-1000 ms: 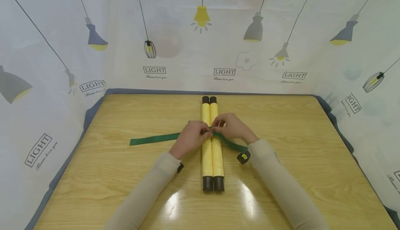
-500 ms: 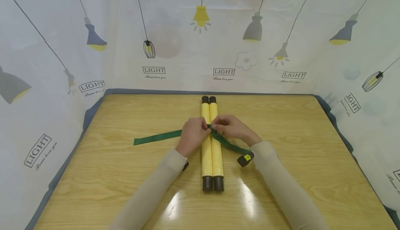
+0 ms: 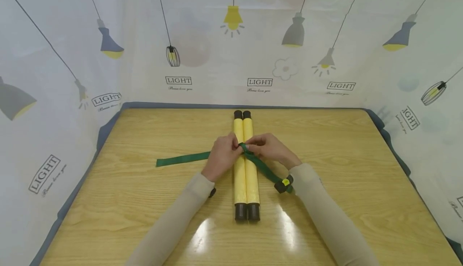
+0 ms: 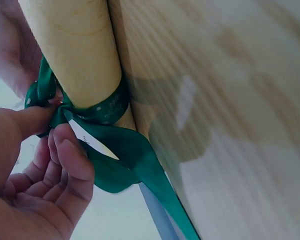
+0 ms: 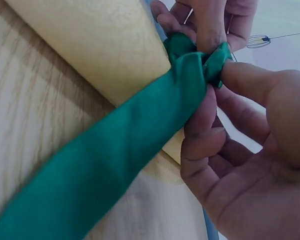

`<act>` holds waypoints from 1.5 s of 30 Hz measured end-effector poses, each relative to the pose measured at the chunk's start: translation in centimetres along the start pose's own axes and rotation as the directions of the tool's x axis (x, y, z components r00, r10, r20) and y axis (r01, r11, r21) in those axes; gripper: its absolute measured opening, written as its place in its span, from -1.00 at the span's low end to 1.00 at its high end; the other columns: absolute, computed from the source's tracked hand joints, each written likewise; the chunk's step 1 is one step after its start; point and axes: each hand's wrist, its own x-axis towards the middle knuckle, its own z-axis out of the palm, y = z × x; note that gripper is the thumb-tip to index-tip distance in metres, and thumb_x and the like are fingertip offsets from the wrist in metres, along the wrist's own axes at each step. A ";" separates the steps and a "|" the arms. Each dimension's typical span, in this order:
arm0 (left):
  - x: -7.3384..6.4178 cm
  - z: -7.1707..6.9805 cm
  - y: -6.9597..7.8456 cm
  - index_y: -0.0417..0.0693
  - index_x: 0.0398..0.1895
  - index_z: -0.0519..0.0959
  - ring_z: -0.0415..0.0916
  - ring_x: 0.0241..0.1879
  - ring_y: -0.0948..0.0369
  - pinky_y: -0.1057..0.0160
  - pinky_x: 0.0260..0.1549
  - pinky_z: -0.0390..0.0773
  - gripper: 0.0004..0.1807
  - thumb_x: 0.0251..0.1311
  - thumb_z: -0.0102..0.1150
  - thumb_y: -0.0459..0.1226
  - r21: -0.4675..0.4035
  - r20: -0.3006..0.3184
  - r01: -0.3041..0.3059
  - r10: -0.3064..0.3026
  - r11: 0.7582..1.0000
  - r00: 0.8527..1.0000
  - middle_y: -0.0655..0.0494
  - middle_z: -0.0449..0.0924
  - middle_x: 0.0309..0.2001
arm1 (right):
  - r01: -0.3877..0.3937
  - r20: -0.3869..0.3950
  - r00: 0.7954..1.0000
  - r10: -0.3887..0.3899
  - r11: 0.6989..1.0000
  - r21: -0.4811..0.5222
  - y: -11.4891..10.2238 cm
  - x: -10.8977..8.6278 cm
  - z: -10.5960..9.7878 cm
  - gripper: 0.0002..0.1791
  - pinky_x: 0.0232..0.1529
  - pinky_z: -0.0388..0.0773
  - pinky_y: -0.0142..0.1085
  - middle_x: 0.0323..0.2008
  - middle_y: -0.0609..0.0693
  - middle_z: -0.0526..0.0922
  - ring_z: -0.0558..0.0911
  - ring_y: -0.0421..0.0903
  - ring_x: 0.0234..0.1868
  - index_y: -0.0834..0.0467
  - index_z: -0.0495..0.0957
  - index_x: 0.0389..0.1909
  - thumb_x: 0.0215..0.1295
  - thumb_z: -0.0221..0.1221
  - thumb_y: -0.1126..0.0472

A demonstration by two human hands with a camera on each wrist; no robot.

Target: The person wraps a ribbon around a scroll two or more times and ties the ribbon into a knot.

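Note:
Two yellow tubes [image 3: 240,181] with black end caps lie side by side, lengthwise on the table. A green ribbon [image 3: 182,159] passes around them; in the left wrist view a band of this ribbon [image 4: 107,109] hugs one tube. My left hand [image 3: 221,155] pinches the ribbon between thumb and fingers over the tubes, at a bunched crossing. Right beside it, my right hand [image 3: 269,149] pinches a folded bit of the same ribbon, fingertips nearly meeting the left ones. One ribbon tail trails left; a twisted tail [image 5: 105,150] runs down to the right. The fingers partly hide the crossing.
The wooden table [image 3: 126,213] extends around the tubes. A white curtain [image 3: 217,65] printed with lamps hangs behind and along both sides. Dark wrist straps show at both cuffs, the right one [image 3: 283,184] beside the ribbon's right tail.
My left hand has shifted slightly up and right, drawing the left tail a little rightward. A raised fold of ribbon now shows between the hands. The tubes have stayed put.

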 end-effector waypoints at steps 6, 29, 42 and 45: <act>0.2 -1.5 -0.7 -0.07 -0.22 0.55 0.49 -0.37 0.20 0.29 -0.39 0.53 -0.81 0.31 0.39 -0.21 -0.065 0.052 0.011 -0.008 0.998 0.999 0.09 0.58 -0.31 | 0.066 -0.024 0.997 -0.067 0.997 -0.038 0.0 -0.2 -0.2 -0.77 -0.19 0.61 -0.18 -0.13 0.00 0.77 0.66 -0.03 -0.22 0.02 0.72 0.03 0.50 0.20 0.07; 1.0 -7.1 -5.6 0.10 -0.27 0.70 0.55 -0.32 0.19 0.20 -0.32 0.56 -0.90 0.28 0.41 -0.13 -0.135 0.265 -0.065 0.099 0.989 0.959 0.16 0.65 -0.35 | 0.088 -0.131 0.987 -0.095 0.994 -0.058 1.1 -1.2 -1.9 -0.80 -0.10 0.66 -0.10 -0.07 -0.01 0.76 0.69 0.04 -0.06 -0.04 0.73 -0.10 0.42 0.28 -0.03; 0.3 -7.4 -6.7 0.04 -0.31 0.68 0.40 -0.42 0.17 0.24 -0.43 0.43 -0.79 0.31 0.37 -0.04 -0.135 0.357 0.088 -0.034 0.987 0.933 -0.02 0.65 -0.33 | 0.035 -0.189 0.981 -0.037 0.999 -0.011 4.0 -3.8 -4.8 -0.79 -0.29 0.53 -0.18 -0.32 0.22 0.62 0.50 -0.04 -0.38 0.13 0.68 -0.12 0.43 0.26 0.08; 0.1 -7.1 -6.9 0.02 -0.32 0.67 0.37 -0.46 0.19 0.26 -0.48 0.40 -0.75 0.31 0.36 -0.01 -0.155 0.377 0.135 -0.068 0.979 0.924 -0.01 0.62 -0.38 | 0.000 -0.204 0.979 0.001 1.000 0.003 4.6 -4.3 -5.0 -0.79 -0.24 0.55 -0.19 -0.27 0.18 0.65 0.54 0.00 -0.32 0.19 0.67 -0.11 0.41 0.25 0.13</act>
